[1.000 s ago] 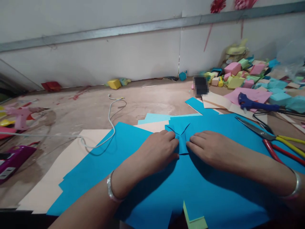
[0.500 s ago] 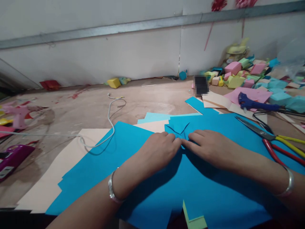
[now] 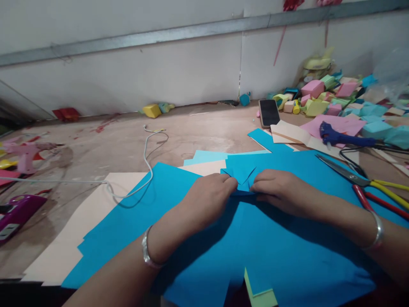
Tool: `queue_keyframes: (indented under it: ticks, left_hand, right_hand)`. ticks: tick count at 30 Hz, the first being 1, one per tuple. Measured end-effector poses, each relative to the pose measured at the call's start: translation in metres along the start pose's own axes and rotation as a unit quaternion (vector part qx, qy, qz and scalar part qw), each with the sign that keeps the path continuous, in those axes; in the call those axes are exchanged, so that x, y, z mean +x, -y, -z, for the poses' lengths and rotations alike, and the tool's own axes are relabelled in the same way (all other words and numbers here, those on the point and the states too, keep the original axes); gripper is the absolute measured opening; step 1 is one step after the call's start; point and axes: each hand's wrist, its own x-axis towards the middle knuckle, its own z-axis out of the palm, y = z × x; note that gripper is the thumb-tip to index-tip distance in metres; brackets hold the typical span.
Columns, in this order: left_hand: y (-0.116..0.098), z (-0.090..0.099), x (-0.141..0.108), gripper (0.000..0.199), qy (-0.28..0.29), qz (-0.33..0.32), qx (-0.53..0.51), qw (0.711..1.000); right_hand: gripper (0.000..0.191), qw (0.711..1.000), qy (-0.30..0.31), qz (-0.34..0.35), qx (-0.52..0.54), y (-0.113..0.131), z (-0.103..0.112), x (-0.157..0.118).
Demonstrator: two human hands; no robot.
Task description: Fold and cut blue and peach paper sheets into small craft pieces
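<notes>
A small piece of folded blue paper [image 3: 243, 175] lies over larger blue sheets [image 3: 275, 256], with creases and raised flaps on it. My left hand [image 3: 211, 194] pinches its left side, thumb and fingers together. On its right side my right hand [image 3: 277, 185] grips with bent fingers. The near edge of the folded piece is lifted between the two hands. My fingertips hide part of it. Scissors [image 3: 353, 177] with red and yellow handles lie beside my right forearm.
More blue and cream sheets [image 3: 60, 243] spread leftward, crossed by a white cable [image 3: 147, 157]. A phone [image 3: 269, 113], a blue glue gun [image 3: 345, 137] and many paper boxes [image 3: 313, 89] sit at the right. A pink glue gun [image 3: 25, 153] and a purple power strip [image 3: 21, 213] are at left.
My hands have moved slightly apart, from touching at the centre to the two sides of the folded paper. Its near edge now shows between them.
</notes>
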Motion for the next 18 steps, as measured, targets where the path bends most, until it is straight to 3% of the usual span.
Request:
queue_keyframes:
  ticks: [7, 11, 18]
  left_hand:
    - [0.006, 0.001, 0.003, 0.017, 0.022, 0.040, -0.091, 0.995]
    - [0.010, 0.007, 0.003, 0.011, 0.041, 0.062, -0.153, 0.985]
    - [0.014, 0.005, 0.005, 0.019, 0.049, 0.095, -0.202, 0.973]
  right_hand:
    - [0.013, 0.994, 0.003, -0.104, 0.045, -0.001, 0.003, -0.001]
    - [0.021, 0.993, 0.018, -0.113, 0.034, 0.001, 0.004, -0.002]
    - [0.036, 0.989, 0.014, -0.144, 0.028, 0.002, 0.002, -0.001]
